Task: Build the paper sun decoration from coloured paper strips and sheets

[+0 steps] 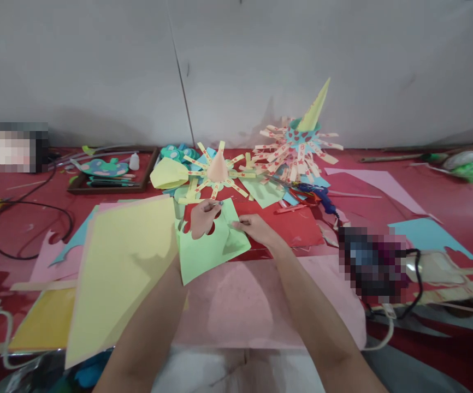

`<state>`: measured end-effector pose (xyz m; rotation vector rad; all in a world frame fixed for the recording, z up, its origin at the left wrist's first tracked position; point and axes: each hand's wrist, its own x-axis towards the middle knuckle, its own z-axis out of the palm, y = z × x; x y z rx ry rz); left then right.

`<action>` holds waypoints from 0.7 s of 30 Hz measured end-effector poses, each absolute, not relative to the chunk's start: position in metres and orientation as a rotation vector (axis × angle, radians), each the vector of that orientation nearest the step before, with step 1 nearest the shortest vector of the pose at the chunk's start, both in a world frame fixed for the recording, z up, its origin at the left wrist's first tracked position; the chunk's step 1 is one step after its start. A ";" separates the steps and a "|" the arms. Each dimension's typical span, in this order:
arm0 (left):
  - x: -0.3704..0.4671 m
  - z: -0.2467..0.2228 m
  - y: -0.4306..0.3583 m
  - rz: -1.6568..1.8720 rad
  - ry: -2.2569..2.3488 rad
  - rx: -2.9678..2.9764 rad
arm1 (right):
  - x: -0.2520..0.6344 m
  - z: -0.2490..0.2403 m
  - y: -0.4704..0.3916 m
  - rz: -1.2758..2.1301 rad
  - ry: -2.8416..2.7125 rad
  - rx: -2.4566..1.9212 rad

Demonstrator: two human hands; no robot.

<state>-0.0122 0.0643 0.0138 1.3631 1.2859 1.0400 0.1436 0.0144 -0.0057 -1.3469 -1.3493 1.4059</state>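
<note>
A light green paper sheet with rounded bites cut out of its upper left edge is held up in front of me. My left hand reaches up behind it and shows through the cut-outs, its fingers closed at the sheet's top edge. At the right edge, my right hand pinches the paper between thumb and fingers. Just beyond stands a paper piece with a pale peach cone and yellow strips spreading around it. Beneath the hands lie a pink sheet and a red sheet.
Large yellow sheets lie on the left, near a brown tray with a small white bottle. A taller spiky paper model stands at the back. A blue glue gun, blue paper and a blurred-out device are on the right.
</note>
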 end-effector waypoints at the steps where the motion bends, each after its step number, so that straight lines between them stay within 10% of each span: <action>1: -0.012 0.015 0.064 1.044 1.284 1.353 | 0.144 -0.006 0.014 1.423 -1.362 -1.330; 21: -0.013 0.012 0.063 1.119 1.395 1.335 | 0.151 0.010 0.007 1.617 -1.478 -1.421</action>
